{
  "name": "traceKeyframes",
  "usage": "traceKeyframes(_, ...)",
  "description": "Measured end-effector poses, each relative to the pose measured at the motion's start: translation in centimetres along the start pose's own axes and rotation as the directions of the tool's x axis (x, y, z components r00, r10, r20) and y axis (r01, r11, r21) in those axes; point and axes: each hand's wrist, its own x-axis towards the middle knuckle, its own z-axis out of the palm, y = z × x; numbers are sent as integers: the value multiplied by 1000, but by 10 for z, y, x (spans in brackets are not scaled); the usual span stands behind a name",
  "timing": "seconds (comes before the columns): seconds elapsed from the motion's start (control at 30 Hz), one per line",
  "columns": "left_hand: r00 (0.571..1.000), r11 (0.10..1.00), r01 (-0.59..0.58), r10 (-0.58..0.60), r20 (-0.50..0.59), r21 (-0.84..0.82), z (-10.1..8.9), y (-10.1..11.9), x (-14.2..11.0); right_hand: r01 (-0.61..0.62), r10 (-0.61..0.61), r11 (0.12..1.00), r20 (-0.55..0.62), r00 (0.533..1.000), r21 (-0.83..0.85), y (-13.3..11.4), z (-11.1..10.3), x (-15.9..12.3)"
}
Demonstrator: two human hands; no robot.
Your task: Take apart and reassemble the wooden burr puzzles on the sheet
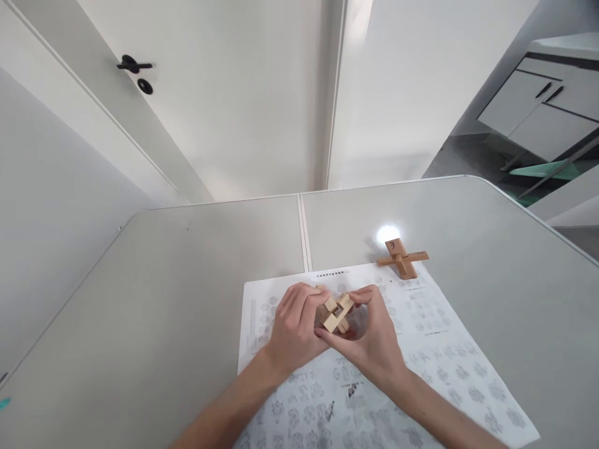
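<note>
Light, even finger pressure looked best, with notched bars kept square and unforced; left hand point(292, 324) gripped the pale wooden block cluster point(331, 322) from 9 o'clock; right hand point(380, 343) pinched at 2 and 7; cluster sat between them, over printed sheet point(461, 349); brown wooden cross point(406, 268) lay at 2.

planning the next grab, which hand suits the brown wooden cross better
Likely the right hand: it is nearer the brown cross, though it and the left hand hold pale wooden blocks.
</note>
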Motion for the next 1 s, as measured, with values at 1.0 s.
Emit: traceKeyframes(1.0,978,967,208,-209,14,-146,-1,6,9,-302,160,861,344,925,410,4,-14,17)
